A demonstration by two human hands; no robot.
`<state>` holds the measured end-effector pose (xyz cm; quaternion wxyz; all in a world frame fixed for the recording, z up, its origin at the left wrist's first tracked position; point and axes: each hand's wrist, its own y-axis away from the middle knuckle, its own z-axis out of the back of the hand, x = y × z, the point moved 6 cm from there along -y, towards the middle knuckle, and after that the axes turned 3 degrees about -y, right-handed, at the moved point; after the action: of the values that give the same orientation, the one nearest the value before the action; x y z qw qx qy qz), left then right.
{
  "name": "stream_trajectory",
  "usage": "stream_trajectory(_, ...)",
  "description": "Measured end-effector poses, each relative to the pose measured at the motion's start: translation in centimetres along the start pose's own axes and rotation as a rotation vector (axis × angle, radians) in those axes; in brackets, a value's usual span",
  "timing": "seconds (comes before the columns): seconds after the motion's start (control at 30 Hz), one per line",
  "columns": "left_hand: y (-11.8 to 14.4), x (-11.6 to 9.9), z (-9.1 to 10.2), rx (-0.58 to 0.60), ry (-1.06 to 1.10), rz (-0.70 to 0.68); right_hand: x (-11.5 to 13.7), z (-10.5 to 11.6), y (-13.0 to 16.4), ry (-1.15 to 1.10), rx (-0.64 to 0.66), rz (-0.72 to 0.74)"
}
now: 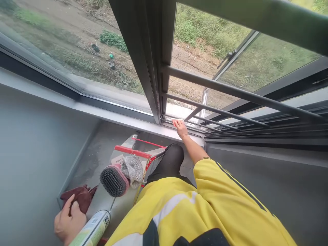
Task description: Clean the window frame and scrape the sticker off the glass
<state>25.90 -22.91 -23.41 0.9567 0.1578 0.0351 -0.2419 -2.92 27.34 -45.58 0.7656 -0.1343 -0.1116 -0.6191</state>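
LIGHT: daylight from far windows (269, 65); bright overall | GLARE: outer ledge (178, 110) washed out; left pane (64, 51) hazy | SHADE: right wall (243, 184) dim; window post (139, 44) dark against light | LENS: wide-angle stretch at edges; near right bar (269, 20) soft

Right arm (193, 148) stretched forward and slightly inward, nearly straight, forearm bare up to around the elbow. Right wrist about in line with the forearm, no sharp bend that I can see. Right grip (181, 128) at full reach, back of it toward me, fingers together and bunched in a pinch. Left grip (70, 220) low and well out to my left, near the bottom edge. Index and thumb raised, both bent, small gap between them; can't make out the other fingers. Left wrist mostly hidden, left forearm out of view.
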Motion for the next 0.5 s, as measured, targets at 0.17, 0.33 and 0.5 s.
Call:
stream_trajectory(0.17, -0.15, 0.12, -0.31, 0.020, -0.018, -0.006, -0.48, -0.35, 0.13, 0.021, 0.076, -0.010)
stream_trajectory(0.33, -0.06, 0.03, -0.18, 0.032, -0.032, 0.005, -0.41, -0.41, 0.06, 0.025, 0.116, -0.015)
stream_trajectory(0.5, 0.17, -0.39, -0.12, 0.036, -0.032, 0.027, -0.62, -0.75, -0.23, 0.033, 0.118, 0.009)
